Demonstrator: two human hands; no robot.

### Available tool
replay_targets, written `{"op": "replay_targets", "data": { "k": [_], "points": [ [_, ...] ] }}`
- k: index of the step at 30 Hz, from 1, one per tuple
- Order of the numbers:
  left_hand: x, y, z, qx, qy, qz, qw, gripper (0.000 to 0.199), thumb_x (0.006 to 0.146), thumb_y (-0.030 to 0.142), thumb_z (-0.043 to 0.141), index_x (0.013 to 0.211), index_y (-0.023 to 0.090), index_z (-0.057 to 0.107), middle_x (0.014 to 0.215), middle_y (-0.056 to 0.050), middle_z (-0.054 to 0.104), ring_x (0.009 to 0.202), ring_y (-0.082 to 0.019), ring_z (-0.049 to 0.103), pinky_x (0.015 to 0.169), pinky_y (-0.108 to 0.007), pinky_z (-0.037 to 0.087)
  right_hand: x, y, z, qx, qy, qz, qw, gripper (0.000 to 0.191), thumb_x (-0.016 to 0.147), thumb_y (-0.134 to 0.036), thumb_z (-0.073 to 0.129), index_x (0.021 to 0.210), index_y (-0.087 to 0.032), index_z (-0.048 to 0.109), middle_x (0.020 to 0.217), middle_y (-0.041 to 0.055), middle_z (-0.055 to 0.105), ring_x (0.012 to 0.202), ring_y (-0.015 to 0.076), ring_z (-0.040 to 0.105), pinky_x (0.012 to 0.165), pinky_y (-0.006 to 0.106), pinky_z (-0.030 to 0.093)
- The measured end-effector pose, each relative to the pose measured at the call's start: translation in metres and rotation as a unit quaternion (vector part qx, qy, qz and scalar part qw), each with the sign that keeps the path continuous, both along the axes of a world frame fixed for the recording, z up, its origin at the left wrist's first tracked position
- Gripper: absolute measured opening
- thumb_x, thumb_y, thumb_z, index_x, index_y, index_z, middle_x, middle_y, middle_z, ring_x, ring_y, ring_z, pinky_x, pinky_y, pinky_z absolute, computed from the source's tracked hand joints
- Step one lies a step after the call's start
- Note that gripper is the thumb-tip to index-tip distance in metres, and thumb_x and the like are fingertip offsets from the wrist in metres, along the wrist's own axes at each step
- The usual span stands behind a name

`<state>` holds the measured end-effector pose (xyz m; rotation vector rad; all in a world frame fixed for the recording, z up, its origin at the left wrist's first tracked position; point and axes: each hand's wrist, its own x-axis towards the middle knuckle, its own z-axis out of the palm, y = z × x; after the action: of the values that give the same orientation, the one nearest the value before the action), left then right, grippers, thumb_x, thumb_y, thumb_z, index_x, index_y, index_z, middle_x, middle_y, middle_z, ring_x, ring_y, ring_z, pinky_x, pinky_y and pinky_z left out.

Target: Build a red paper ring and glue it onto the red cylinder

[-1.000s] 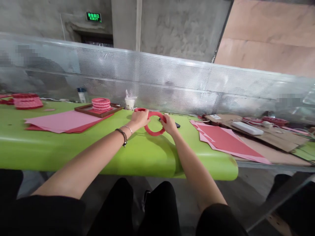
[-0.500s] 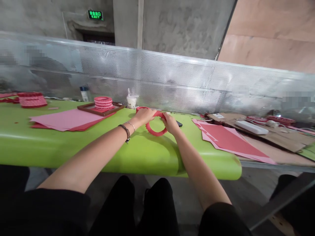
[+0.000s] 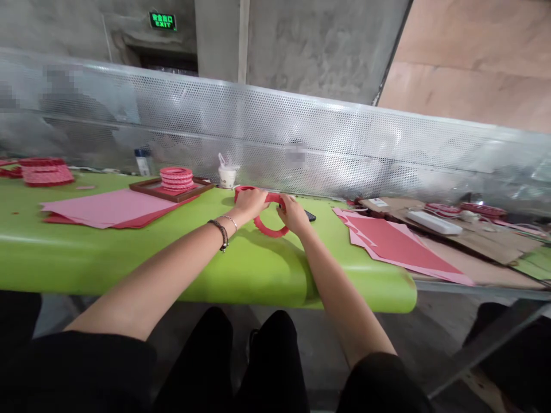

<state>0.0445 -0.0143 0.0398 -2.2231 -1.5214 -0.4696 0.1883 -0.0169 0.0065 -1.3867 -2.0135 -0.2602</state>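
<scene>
A red scalloped paper ring (image 3: 271, 232) is held up over the green table covering, its lower curve hanging below my hands. My left hand (image 3: 251, 203) is closed on the ring's upper left. At its upper right, my right hand (image 3: 293, 213) grips the rim, with thumb and fingers curled inward. More red ring-shaped paper (image 3: 243, 188) shows behind my left hand; whether it is joined to the same ring I cannot tell. Just right of my right hand lies a dark handheld object with buttons (image 3: 310, 216).
A stack of pink-and-red rings (image 3: 176, 179) sits in a brown frame (image 3: 142, 189). Pink sheets (image 3: 103, 207) lie left, red and pink sheets (image 3: 400, 241) right. A white cup (image 3: 227, 177) stands by the perforated metal screen (image 3: 344, 149). Cardboard and a white power strip (image 3: 434, 222) lie far right.
My right hand's fingers have curled further inward over the ring's upper right. My left hand keeps its hold. The whole view has shifted slightly.
</scene>
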Motion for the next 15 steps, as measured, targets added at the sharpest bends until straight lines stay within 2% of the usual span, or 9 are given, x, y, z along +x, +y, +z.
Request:
{"op": "replay_targets", "data": {
  "k": [2,3,6,8,15],
  "points": [
    [-0.0021,0.0014,0.0035,0.002,-0.001,0.003,1.0,0.028,0.088,0.032,0.046,0.103,0.014,0.06,0.094,-0.014,0.068,0.091,-0.028,0.063,0.069,-0.032,0.046,0.0026,0.0027,-0.0004,0.003,0.015,-0.008,1.0,0.048,0.079,-0.016,0.05,0.125,-0.011,0.038,0.116,0.0164,0.056,0.096,0.0224,0.056,0.076,0.031,0.044],
    [-0.0037,0.0023,0.005,0.003,-0.001,0.005,1.0,0.029,0.088,0.033,0.046,0.103,0.013,0.06,0.093,-0.014,0.068,0.091,-0.029,0.063,0.069,-0.032,0.046,0.004,0.0042,-0.0007,0.001,0.022,-0.014,1.0,0.047,0.079,-0.015,0.05,0.125,-0.01,0.038,0.113,0.0164,0.057,0.094,0.0224,0.056,0.076,0.032,0.044],
    [-0.0074,0.0032,0.0065,0.002,0.009,0.003,1.0,0.031,0.087,0.034,0.046,0.105,0.012,0.058,0.093,-0.015,0.068,0.09,-0.029,0.064,0.069,-0.033,0.046,0.0068,0.0078,-0.0021,-0.008,0.032,-0.028,0.999,0.029,0.08,-0.011,0.043,0.108,-0.011,0.05,0.091,0.0124,0.063,0.078,0.0217,0.058,0.069,0.032,0.044],
    [-0.0077,0.0017,0.0052,0.003,0.023,-0.012,1.0,0.03,0.087,0.032,0.046,0.107,0.013,0.057,0.093,-0.014,0.068,0.09,-0.028,0.064,0.07,-0.032,0.046,0.0067,0.0086,-0.0028,-0.006,0.028,-0.024,0.999,0.024,0.08,-0.009,0.039,0.099,-0.013,0.053,0.085,0.0107,0.063,0.074,0.0209,0.056,0.067,0.031,0.043],
    [-0.0036,-0.0007,0.0008,0.014,0.058,-0.044,0.997,0.03,0.09,0.031,0.042,0.106,0.009,0.055,0.093,-0.017,0.067,0.09,-0.029,0.064,0.072,-0.033,0.045,0.0027,0.006,-0.0021,0.004,-0.001,-0.002,1.0,0.03,0.081,-0.004,0.034,0.104,-0.012,0.052,0.096,0.0143,0.061,0.08,0.0218,0.056,0.07,0.031,0.043]
  ]
}}
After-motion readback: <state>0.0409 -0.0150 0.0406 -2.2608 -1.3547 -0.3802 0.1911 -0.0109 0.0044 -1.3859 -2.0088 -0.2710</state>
